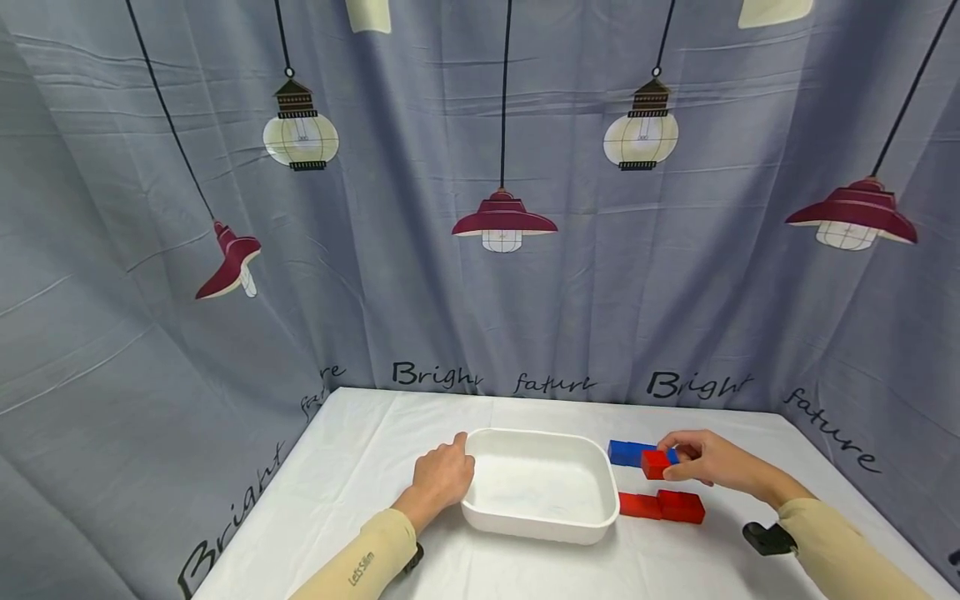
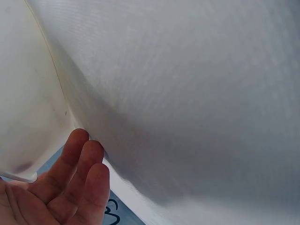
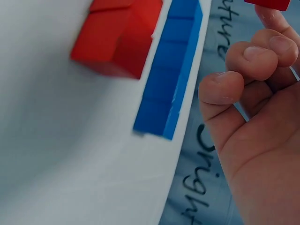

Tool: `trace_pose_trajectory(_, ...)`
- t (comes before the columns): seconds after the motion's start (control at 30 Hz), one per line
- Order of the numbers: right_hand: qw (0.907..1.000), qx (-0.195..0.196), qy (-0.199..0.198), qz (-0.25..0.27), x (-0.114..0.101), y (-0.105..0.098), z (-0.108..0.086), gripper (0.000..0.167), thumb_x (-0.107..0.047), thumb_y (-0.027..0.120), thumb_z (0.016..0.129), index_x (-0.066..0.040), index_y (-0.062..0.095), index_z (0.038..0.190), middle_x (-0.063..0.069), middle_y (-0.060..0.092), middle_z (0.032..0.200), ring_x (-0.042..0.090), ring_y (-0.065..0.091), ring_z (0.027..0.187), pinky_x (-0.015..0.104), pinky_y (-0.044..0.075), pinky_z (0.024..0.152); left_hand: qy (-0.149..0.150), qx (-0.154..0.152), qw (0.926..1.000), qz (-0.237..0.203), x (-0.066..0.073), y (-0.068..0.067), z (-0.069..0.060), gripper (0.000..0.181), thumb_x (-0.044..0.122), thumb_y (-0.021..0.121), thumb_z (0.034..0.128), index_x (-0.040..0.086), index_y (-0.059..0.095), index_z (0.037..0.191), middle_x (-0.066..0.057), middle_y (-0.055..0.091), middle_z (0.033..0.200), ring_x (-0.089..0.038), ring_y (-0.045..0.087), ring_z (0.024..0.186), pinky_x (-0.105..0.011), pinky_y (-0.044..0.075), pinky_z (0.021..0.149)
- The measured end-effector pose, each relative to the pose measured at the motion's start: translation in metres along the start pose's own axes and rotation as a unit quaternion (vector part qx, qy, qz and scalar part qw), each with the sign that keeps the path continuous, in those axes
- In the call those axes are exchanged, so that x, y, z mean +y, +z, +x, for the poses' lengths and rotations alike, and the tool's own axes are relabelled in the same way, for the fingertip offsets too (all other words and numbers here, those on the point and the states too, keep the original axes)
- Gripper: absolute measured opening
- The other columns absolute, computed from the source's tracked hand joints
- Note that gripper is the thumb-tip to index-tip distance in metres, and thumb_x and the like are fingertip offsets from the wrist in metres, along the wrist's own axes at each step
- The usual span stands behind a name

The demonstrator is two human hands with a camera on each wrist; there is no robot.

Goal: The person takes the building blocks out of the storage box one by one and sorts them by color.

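My left hand [image 1: 444, 473] holds a white plastic basin [image 1: 536, 531] by its left rim. In the left wrist view the fingers [image 2: 96, 187] lie against the basin's outer side; the thumb is hidden there. My right hand [image 1: 708, 458] pinches a red block [image 1: 655, 464] between thumb and fingers, to the right of the basin. Only a corner of that block shows at the top of the right wrist view. Beyond it lies a row of blue blocks [image 1: 626, 452], partly covered by the hand and the block. Nearer me, other red blocks [image 1: 681, 506] stand against the basin's right side.
A white cloth [image 1: 360, 467] covers the table. Behind it hangs a grey-blue curtain [image 1: 420, 292] printed with lamps and lettering. Each wrist bears a dark strap or device, the right one [image 1: 768, 538] plainly seen.
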State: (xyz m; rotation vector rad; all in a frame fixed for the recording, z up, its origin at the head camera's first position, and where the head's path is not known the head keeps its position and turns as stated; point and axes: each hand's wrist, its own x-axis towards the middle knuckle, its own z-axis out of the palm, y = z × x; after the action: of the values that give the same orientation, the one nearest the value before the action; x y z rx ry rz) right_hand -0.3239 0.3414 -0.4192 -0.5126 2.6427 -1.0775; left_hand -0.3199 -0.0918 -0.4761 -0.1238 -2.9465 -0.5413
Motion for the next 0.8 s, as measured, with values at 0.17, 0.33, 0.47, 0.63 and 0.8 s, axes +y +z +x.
trace_pose_trajectory(0.17,0.9998,0.011,0.016,0.01,0.012,-0.002,-0.011,0.04,-0.025,0.073,0.09,-0.003,0.061,0.121,0.003,0.048,0.074,0.013,0.047,0.057,0.026,0.041,0.054,-0.002,0.0,1.0,0.001,0.0,0.001,0.0,0.046,0.024,0.049,0.0992,0.003,0.052,0.14,-0.018,0.072,0.103,-0.032,0.07,0.086,-0.051,0.055,0.077)
trace_pose_trajectory(0.33,0.999,0.019,0.034,0.021,0.026,-0.006,-0.02,0.04,-0.026,0.073,0.091,-0.003,0.06,0.121,0.002,0.048,0.074,0.013,0.047,0.057,0.027,0.04,0.056,-0.002,-0.001,1.0,-0.003,0.0,0.001,0.0,0.046,0.025,0.049,0.0991,0.003,0.053,0.139,-0.017,0.072,0.103,-0.032,0.07,0.085,-0.051,0.055,0.076)
trace_pose_trajectory(0.47,0.9977,0.032,0.054,0.025,0.038,-0.006,-0.027,0.043,-0.026,0.072,0.091,-0.002,0.059,0.124,0.003,0.049,0.076,0.014,0.048,0.059,0.027,0.04,0.056,0.001,-0.003,1.0,-0.009,-0.001,0.001,0.0,0.046,0.025,0.049,0.099,0.003,0.052,0.139,-0.018,0.072,0.103,-0.033,0.07,0.086,-0.052,0.054,0.077)
trace_pose_trajectory(0.63,0.994,0.055,0.091,0.029,0.046,-0.007,-0.033,0.046,-0.031,0.071,0.092,-0.002,0.059,0.126,0.004,0.049,0.075,0.018,0.05,0.06,0.028,0.039,0.058,0.001,-0.002,1.0,-0.01,-0.003,0.002,0.001,0.046,0.024,0.049,0.099,0.002,0.052,0.14,-0.018,0.072,0.103,-0.033,0.07,0.086,-0.052,0.054,0.077)
trace_pose_trajectory(0.8,0.9902,0.073,0.114,0.034,0.06,-0.009,-0.038,0.05,-0.034,0.071,0.092,-0.001,0.058,0.128,0.003,0.048,0.07,0.019,0.05,0.06,0.029,0.038,0.057,0.002,0.002,1.0,-0.008,-0.003,0.003,0.001,0.046,0.025,0.048,0.0994,0.003,0.052,0.14,-0.018,0.072,0.102,-0.033,0.07,0.086,-0.052,0.054,0.077)
